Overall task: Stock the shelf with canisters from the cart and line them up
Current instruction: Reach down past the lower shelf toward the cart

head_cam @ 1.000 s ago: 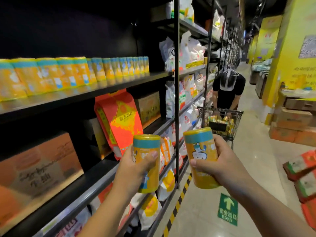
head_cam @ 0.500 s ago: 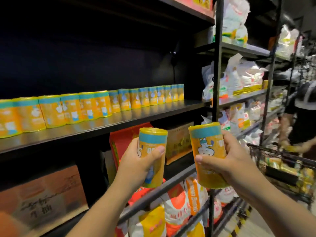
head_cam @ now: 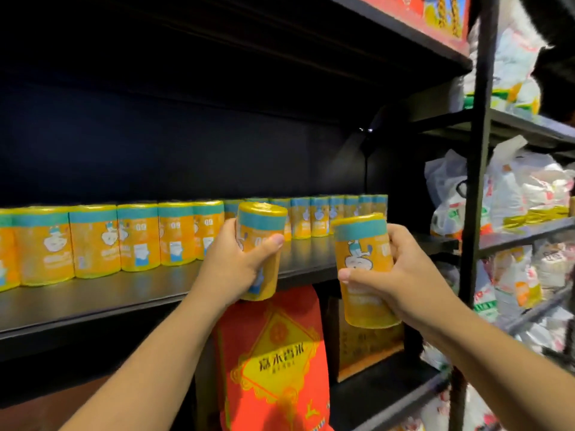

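I hold two yellow canisters with teal bands, both upright. My left hand grips one canister just in front of the black shelf, its lid above the shelf board. My right hand grips the other canister further right and slightly lower, in front of the shelf's edge. A row of several matching canisters stands along the back of the shelf, running from the far left to near the right upright. The shelf's front strip is bare. The cart is out of view.
A black upright post bounds the shelf on the right; beyond it, shelves hold white bags. Below the shelf stand a red-orange bag and a brown carton. Another shelf board hangs overhead.
The view has turned left toward the shelf and closer. Both hands have risen with their canisters from below the shelf to its level. The cart and the other person have left the view.
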